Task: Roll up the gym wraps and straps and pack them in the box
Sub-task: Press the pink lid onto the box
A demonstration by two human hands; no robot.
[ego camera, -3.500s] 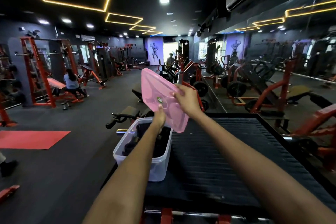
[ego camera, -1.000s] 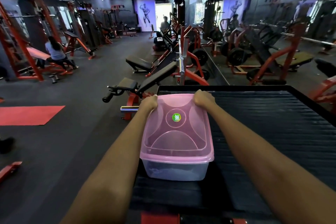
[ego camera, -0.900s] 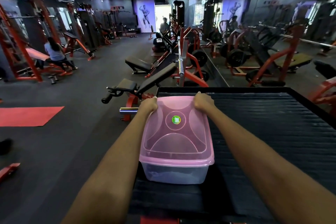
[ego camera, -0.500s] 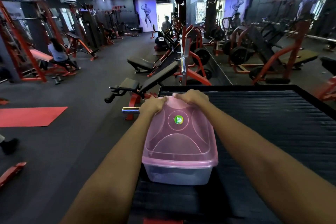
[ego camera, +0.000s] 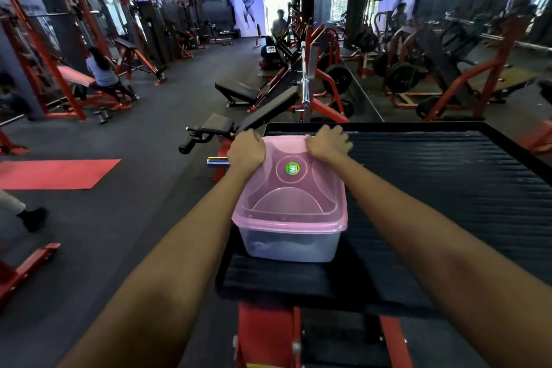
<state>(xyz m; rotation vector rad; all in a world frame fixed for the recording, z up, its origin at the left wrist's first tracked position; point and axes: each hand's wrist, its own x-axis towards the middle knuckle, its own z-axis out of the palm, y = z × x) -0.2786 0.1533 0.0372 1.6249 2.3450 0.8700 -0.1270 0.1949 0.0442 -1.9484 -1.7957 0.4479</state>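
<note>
pressing down on the far end of the pink lid [ego camera: 294, 185], both hands sit at its back corners. the left hand [ego camera: 246, 150] lies over the far-left corner with its fingers bent down over the edge of the lid, and the right hand [ego camera: 328, 143] lies over the far-right corner with its fingers spread and curled over the rim. each hand grasps the lid's edge rather than lying flat. both forearms stretch forward from the bottom of the view, one on either side of the box.

the lid sits on top of the clear plastic box [ego camera: 289, 243] and covers its whole opening; a round green sticker [ego camera: 292, 168] marks the lid just behind its middle. through the box's cloudy near wall something dark shows inside, too blurred to name, so the wraps and straps cannot be made out. the box stands on the black ribbed worktop [ego camera: 448, 188], near its left edge and closer to the near end than the far one. a red frame [ego camera: 265, 334] carries the worktop from below.

beyond the worktop, black padded benches [ego camera: 239, 89] and a chrome barbell [ego camera: 304, 81] on red racks stand on the dark floor. a red mat [ego camera: 56, 173] lies on the floor to the left. a person [ego camera: 103, 73] sits at a red machine far left, and another person [ego camera: 279, 24] stands near the bright doorway at the back.
</note>
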